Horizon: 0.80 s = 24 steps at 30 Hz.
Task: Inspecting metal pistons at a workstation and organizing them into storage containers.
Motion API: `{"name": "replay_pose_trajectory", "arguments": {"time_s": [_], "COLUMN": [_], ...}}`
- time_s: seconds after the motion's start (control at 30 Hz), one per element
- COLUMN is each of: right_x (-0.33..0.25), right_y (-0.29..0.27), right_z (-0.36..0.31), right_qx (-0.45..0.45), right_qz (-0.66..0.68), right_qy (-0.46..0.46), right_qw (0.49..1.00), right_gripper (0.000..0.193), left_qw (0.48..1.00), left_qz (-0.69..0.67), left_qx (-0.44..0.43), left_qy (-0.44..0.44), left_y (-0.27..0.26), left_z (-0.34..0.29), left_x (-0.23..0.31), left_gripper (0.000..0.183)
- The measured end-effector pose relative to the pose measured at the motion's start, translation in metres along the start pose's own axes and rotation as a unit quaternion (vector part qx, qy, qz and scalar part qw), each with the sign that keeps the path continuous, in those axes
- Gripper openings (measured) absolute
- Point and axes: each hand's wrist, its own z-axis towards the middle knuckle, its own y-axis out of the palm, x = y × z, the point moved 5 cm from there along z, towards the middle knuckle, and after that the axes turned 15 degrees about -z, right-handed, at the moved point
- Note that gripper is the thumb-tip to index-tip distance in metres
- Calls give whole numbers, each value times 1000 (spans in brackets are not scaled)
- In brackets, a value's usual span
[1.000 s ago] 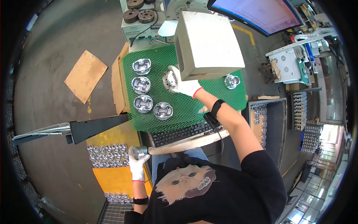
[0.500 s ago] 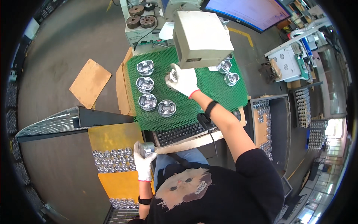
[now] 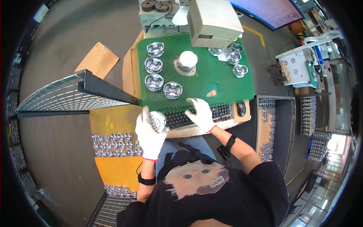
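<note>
A silvery metal piston (image 3: 158,122) is gripped in my gloved left hand (image 3: 148,137), its round face turned up, close to the left end of the black keyboard (image 3: 177,120). My gloved right hand (image 3: 201,116) hovers over the keyboard with fingers apart and nothing in them. Beyond it, a bright-topped round piece (image 3: 188,59), apparently another piston, stands on a round metal base (image 3: 191,71) on the green mesh mat (image 3: 211,81). To its left sit several pistons with their open sides up, one of them a single piston (image 3: 172,90) nearest the keyboard.
A boxy cream machine head (image 3: 215,22) overhangs the mat's far side, with more pistons (image 3: 240,70) to its right. Rows of pistons (image 3: 115,145) lie on yellow sheets (image 3: 117,168) at my left. A mouse (image 3: 241,109) and a piston crate (image 3: 278,99) are at right.
My right hand has come back from the round base to the keyboard, exposing the piece standing there. My left hand has lifted its piston up toward the keyboard. The view has shifted.
</note>
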Motion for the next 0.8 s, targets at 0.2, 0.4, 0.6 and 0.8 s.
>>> {"name": "replay_pose_trajectory", "arguments": {"time_s": [0.2, 0.4, 0.6, 0.8], "right_x": [-45, -42, -38, -61], "right_y": [-17, 42, 61, 57], "right_z": [-19, -45, 18, 37], "right_qx": [-58, -240, -179, -126], "right_qz": [48, -15, -38, -89], "right_qy": [-79, -172, 7, 26], "right_qw": [994, 955, 983, 988], "right_gripper": [51, 34, 26, 34], "left_qw": [982, 482, 461, 498], "left_qz": [-155, -676, -757, -707], "left_qx": [-12, -185, -36, 12], "left_qy": [-103, -525, -463, -502], "left_y": [49, 123, 123, 112], "left_z": [-22, -103, -55, -6], "left_x": [-55, -116, -126, -148], "left_gripper": [101, 46, 71, 52]}}
